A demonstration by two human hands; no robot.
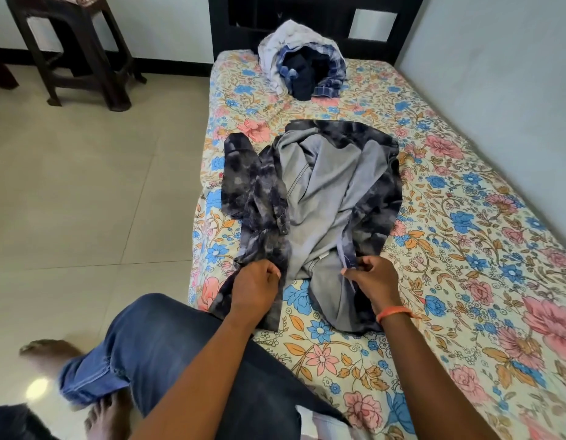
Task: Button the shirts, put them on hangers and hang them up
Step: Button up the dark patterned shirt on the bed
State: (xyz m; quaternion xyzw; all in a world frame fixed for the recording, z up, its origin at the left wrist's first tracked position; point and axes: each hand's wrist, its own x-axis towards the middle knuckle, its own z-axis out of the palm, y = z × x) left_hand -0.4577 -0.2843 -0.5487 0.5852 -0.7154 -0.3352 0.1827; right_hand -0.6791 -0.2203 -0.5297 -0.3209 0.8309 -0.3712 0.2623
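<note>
A dark mottled shirt is spread open on the floral bedsheet, its grey inner side facing up, collar end toward the headboard. The hem end of the shirt lies nearest the person. The left front panel of the shirt is pinched at its lower edge by the left hand, fingers curled tight around the fabric. The right front edge of the shirt is pinched by the right hand, thumb and fingers pressed together on the placket strip. An orange band is worn on the right wrist, just behind the shirt's hem. A button tab is seen on the shirt's left placket, above the left hand.

A pile of clothes, pale, blue checked and dark navy pieces, is heaped beyond the shirt's collar, against the headboard. A dark stool stands on the tiled floor, well left of the shirt and beyond it. A knee in blue jeans is bent at the bed edge, below and left of the shirt's hem. A bare foot is blurred on the floor further left.
</note>
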